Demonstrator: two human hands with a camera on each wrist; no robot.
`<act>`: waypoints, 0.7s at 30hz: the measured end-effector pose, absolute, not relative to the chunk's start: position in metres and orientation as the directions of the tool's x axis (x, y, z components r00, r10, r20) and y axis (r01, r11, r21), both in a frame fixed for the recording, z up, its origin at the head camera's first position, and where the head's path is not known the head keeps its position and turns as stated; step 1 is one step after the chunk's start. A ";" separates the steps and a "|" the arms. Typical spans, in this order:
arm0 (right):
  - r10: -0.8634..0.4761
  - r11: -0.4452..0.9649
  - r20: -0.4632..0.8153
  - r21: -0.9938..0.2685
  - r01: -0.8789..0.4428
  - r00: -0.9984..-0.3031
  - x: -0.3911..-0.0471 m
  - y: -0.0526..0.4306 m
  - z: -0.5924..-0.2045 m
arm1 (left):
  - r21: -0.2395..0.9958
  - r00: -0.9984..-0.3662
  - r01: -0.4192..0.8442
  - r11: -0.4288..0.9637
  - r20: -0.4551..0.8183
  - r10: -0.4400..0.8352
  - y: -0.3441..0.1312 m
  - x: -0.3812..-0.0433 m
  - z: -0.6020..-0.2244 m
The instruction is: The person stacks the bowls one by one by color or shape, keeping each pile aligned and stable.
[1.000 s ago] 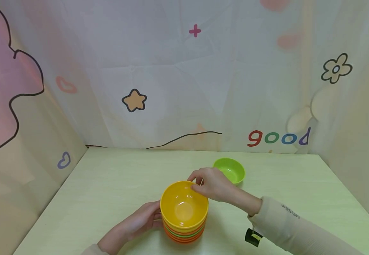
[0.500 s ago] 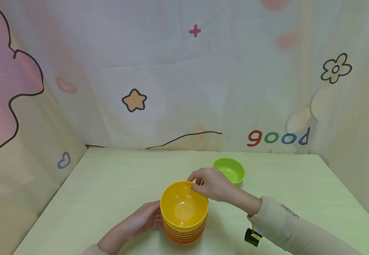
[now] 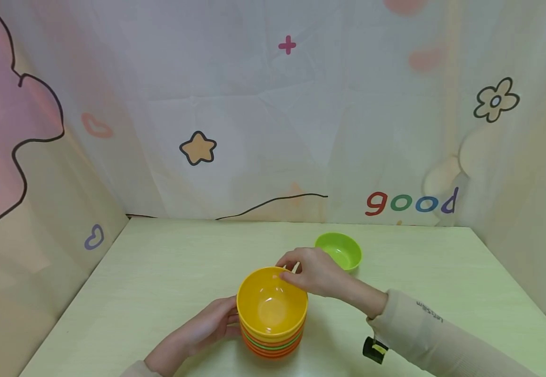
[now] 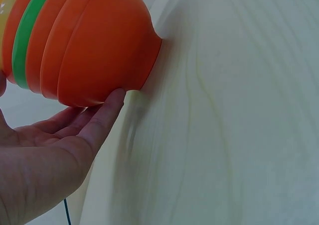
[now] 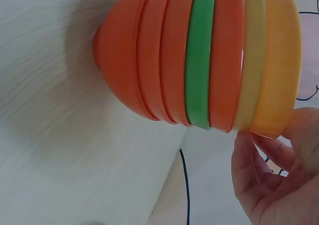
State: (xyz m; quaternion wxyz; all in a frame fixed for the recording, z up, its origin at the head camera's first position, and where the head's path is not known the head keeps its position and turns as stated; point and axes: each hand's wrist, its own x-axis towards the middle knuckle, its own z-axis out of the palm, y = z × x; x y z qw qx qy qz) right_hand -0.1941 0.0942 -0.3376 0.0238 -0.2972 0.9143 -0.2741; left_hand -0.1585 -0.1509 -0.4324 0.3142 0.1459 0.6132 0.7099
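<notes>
A stack of nested bowls stands on the table, with a yellow bowl (image 3: 272,306) on top. Below it come a duller yellow bowl (image 5: 250,60), an orange one, a green bowl (image 5: 200,60) and several orange bowls (image 4: 107,41). At the far rim, my right hand (image 3: 317,272) pinches the yellow bowl, thumb inside and fingers outside. My left hand (image 3: 211,320) rests against the stack's left side, its fairly straight fingers touching the orange bowls low down in the left wrist view. Behind my right hand sits a single light green bowl (image 3: 344,251), partly covered by it.
The pale green table (image 3: 174,262) reaches back to a printed cloth backdrop (image 3: 263,131), with cloth sides left and right. A small black object (image 3: 375,350) hangs beneath the right sleeve (image 3: 424,324).
</notes>
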 end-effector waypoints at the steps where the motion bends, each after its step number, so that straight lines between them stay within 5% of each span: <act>1: -0.554 0.668 0.122 -0.525 -0.527 -0.824 -0.194 0.094 -0.338 | 0.962 -0.761 -0.268 -0.049 -0.180 0.624 -0.151 -0.158 -0.432; 21: -0.455 0.679 0.233 -0.534 -0.504 -0.859 -0.218 0.110 -0.346 | 0.961 -0.762 -0.274 -0.039 -0.192 0.618 -0.151 -0.158 -0.431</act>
